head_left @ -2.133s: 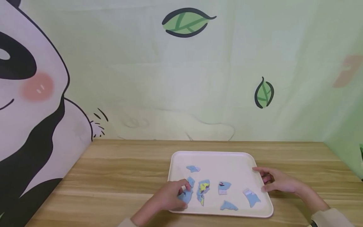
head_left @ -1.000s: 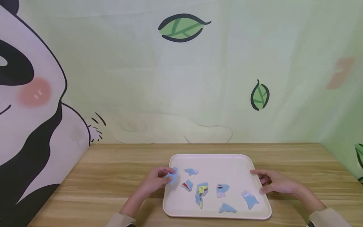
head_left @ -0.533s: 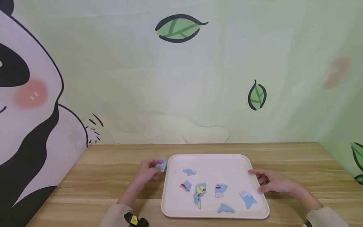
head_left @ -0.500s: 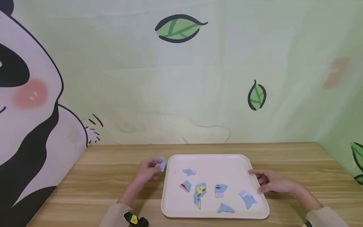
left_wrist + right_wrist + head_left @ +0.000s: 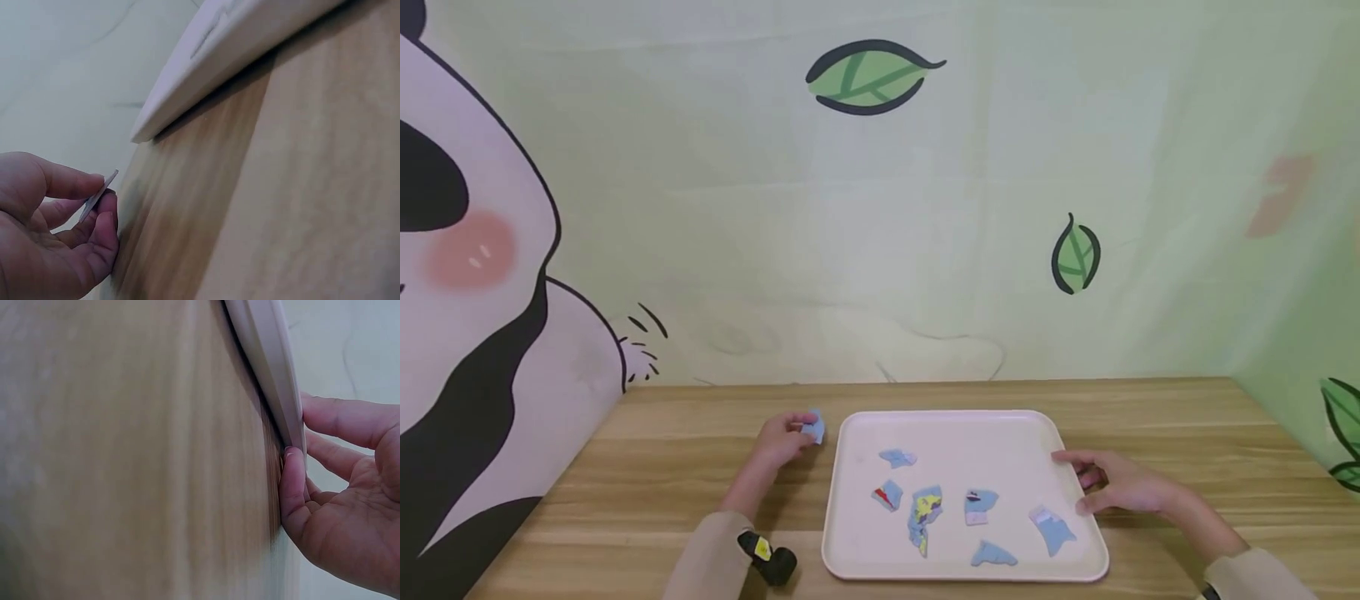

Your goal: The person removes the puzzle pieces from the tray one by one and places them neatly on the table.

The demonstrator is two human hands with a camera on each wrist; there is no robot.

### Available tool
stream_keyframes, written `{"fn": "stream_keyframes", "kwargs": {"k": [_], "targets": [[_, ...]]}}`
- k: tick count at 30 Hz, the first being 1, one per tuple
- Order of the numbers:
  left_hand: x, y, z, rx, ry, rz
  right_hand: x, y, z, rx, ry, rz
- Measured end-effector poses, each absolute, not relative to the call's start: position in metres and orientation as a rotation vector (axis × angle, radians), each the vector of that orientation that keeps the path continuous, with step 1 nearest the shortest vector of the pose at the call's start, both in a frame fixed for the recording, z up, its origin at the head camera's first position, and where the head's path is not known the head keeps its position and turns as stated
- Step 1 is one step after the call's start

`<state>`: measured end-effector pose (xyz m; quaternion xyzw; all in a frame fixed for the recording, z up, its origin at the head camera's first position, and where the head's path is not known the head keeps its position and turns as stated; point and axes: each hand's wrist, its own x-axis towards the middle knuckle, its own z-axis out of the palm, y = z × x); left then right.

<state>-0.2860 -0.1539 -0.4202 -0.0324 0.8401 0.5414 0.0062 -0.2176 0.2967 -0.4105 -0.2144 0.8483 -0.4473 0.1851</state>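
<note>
The left hand (image 5: 781, 442) pinches a blue piece (image 5: 817, 427) over the desk (image 5: 692, 442), toward its back-left corner, just outside the tray (image 5: 977, 442). The right hand (image 5: 1127, 483) grips the tray's right rim. Six other pieces (image 5: 977, 502) lie apart inside; the tray's left rim stands between them and the pinched one. A panda backdrop (image 5: 737, 183) lines the desk's back and left edges.

Head view: forward, down; 2 wrist views: close; tray (image 5: 985, 446) shared.
</note>
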Motion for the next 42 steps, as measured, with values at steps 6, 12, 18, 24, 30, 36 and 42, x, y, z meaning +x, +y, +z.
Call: {"fn": "stream_keyframes", "kwargs": {"k": [6,12,18,24,30,36,42], "targets": [[-0.292,-0.152,-0.421,-0.069,2.652,1.644,-0.218,0.297,-0.411,-0.603,2.397,-1.265],[-0.295,-0.151,-0.422,-0.065,2.707,1.595,-0.217,0.297,-0.413,-0.628,2.396,-1.278],[-0.297,-0.154,-0.426,-0.102,2.759,1.527,-0.217,0.297,-0.414,-0.624,2.381,-1.296],[-0.297,-0.154,-0.423,-0.141,2.804,1.443,-0.218,0.297,-0.414,-0.629,2.384,-1.288],[-0.294,-0.154,-0.419,-0.138,2.837,1.402,-0.218,0.297,-0.413,-0.650,2.374,-1.290],[-0.289,-0.158,-0.418,-0.092,2.905,1.369,-0.218,0.296,-0.412,-0.651,2.371,-1.291],[-0.278,-0.159,-0.417,0.001,2.912,1.432,-0.218,0.297,-0.413,-0.657,2.378,-1.279]]}}
